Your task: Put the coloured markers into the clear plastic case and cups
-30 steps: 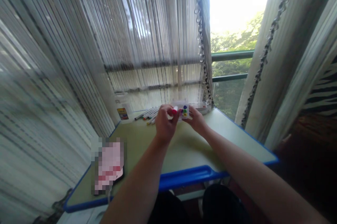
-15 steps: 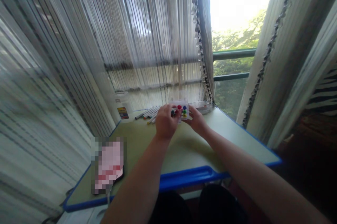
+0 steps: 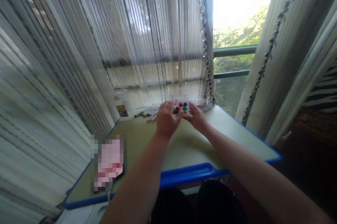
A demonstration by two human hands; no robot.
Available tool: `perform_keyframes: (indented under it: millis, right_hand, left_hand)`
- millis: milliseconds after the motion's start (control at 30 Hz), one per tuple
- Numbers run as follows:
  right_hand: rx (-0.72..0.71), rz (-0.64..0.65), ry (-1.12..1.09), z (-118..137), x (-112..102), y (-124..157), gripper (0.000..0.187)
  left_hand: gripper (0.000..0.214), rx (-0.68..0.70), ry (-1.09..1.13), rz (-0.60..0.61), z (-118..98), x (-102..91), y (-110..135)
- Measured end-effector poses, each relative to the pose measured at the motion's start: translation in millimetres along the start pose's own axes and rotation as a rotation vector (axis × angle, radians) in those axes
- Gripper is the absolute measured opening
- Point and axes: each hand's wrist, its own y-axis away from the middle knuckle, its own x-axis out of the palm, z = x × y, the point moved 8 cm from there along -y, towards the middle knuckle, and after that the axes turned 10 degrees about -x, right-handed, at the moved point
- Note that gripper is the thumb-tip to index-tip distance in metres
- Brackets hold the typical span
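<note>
A small clear plastic case [image 3: 185, 108] is held up over the back of the table, with several round coloured pieces showing in it: red, blue, green, yellow and others. What these pieces are is too small to tell. My left hand [image 3: 167, 119] is closed on the left side of the case, its thumb lying over the coloured pieces. On the right side, my right hand [image 3: 197, 117] grips the case with fingers partly hidden behind it. White markers [image 3: 149, 111] with coloured ends lie loose on the table just left of my left hand.
The pale table [image 3: 142, 147] has a blue edge. At its back left stands a clear container [image 3: 121, 106] with a label; a clear box [image 3: 201, 104] lies behind my right hand. A pixelated pink object [image 3: 109, 164] is at the left. Striped curtains [image 3: 158, 34] hang behind.
The view has shifted slightly. My left thumb has moved a little on the case, and more of the coloured pieces show; both hands keep holding it.
</note>
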Motion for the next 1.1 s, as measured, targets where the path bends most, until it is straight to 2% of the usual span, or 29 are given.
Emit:
perform_keyframes:
  millis: [233,433,733,967,1100]
  right_hand:
    - [0.019,0.017,-0.005,-3.1,0.6,1.1,0.063]
    - [0.029,0.015,-0.002,-3.9,0.4,1.8,0.063]
    - [0.016,0.019,0.001,-3.9,4.1,3.0,0.061]
    - [0.016,0.0,0.014,0.0,2.6,1.4,0.061]
    - [0.0,0.01,0.025,1.7,2.6,0.9,0.061]
  left_hand:
    - [0.024,0.024,0.003,0.042,0.0,4.1,0.7]
    - [0.029,0.07,-0.031,0.109,-5.7,6.4,1.2]
    - [0.03,0.093,-0.06,0.126,-6.0,7.3,1.1]
    - [0.027,0.092,-0.096,0.044,-10.5,-0.7,1.8]
    - [0.022,0.0,-0.075,-0.108,3.2,-11.1,-0.5]
